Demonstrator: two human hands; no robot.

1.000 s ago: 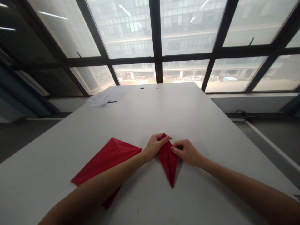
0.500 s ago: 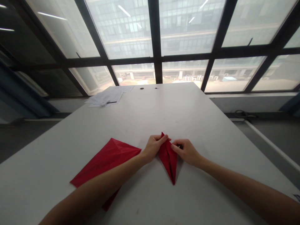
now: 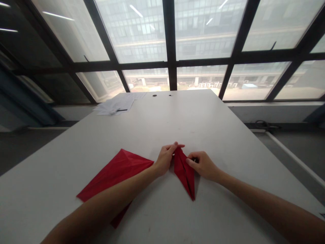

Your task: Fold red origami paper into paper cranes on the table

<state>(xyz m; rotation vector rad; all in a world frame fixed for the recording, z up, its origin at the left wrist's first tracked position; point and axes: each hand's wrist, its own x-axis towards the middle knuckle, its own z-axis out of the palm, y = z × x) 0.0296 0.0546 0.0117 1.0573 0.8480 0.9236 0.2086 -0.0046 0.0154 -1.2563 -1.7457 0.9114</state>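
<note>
A narrow folded piece of red paper (image 3: 185,173) lies on the white table (image 3: 177,118), its long point aimed toward me. My left hand (image 3: 167,157) pinches its far tip between thumb and fingers. My right hand (image 3: 203,165) pinches its right edge near the top, fingers curled. A second, larger folded red paper (image 3: 116,173) lies flat to the left, partly hidden under my left forearm.
A loose pile of white sheets (image 3: 115,105) with a dark pen lies at the table's far left corner. Two small dark holes (image 3: 162,95) sit at the far edge. Behind the table are large dark-framed windows. The table's right edge (image 3: 274,152) drops to the floor.
The narrow red paper has turned slightly, its near point swinging to the right. My left fingers now reach over its far tip. The larger paper has not moved.
</note>
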